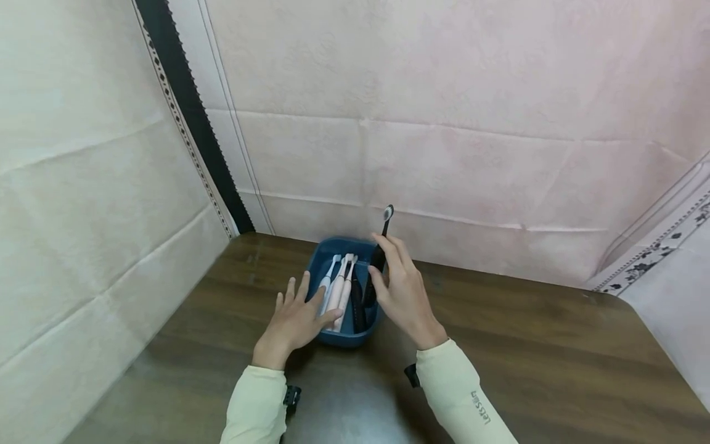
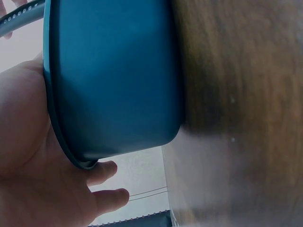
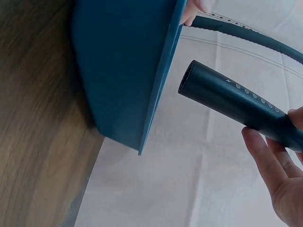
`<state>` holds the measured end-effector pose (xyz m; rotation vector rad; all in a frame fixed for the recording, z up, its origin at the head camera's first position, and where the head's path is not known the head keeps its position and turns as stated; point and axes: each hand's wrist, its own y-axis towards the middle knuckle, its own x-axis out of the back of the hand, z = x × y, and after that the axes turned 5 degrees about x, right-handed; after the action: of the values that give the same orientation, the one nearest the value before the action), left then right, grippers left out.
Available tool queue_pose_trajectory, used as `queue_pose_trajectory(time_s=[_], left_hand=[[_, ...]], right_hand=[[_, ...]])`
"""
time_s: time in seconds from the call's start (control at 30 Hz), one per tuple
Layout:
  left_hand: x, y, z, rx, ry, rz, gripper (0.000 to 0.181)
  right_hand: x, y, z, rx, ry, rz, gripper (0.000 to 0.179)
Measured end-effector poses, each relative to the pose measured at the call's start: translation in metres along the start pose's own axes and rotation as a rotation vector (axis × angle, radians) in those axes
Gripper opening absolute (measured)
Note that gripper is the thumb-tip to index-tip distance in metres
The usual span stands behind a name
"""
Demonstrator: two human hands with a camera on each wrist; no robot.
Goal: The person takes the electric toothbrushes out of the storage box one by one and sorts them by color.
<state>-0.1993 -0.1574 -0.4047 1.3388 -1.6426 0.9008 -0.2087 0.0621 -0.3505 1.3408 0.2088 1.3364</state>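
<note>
A black electric toothbrush (image 1: 377, 262) stands tilted above the right side of a blue plastic bin (image 1: 346, 340), its brush head pointing up. My right hand (image 1: 407, 293) grips its handle between thumb and fingers. In the right wrist view the handle (image 3: 227, 92) shows a row of small white marks, and its bottom end is above the bin's rim. My left hand (image 1: 294, 320) rests over the bin's left rim with fingers spread. Inside the bin lie several white and pale pink electric toothbrushes (image 1: 342, 293) and another black handle (image 1: 358, 311).
The bin stands on a brown wooden table (image 1: 527, 345), near its back edge. Pale cloth hangs (image 1: 444, 172) directly behind the table, with more cloth at left and right. A dark strip (image 1: 194, 111) runs down the left cloth.
</note>
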Motion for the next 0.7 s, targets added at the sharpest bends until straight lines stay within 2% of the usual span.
queue_pose_trajectory(time_s=[0.4, 0.7], left_hand=[[0.002, 0.003, 0.004, -0.009, 0.012, -0.003, 0.071], [-0.001, 0.004, 0.003, -0.015, 0.001, 0.005, 0.072]], right_hand=[[0.014, -0.009, -0.016, -0.008, -0.054, -0.012, 0.061], [0.032, -0.023, -0.030, -0.022, -0.100, -0.028, 0.062]])
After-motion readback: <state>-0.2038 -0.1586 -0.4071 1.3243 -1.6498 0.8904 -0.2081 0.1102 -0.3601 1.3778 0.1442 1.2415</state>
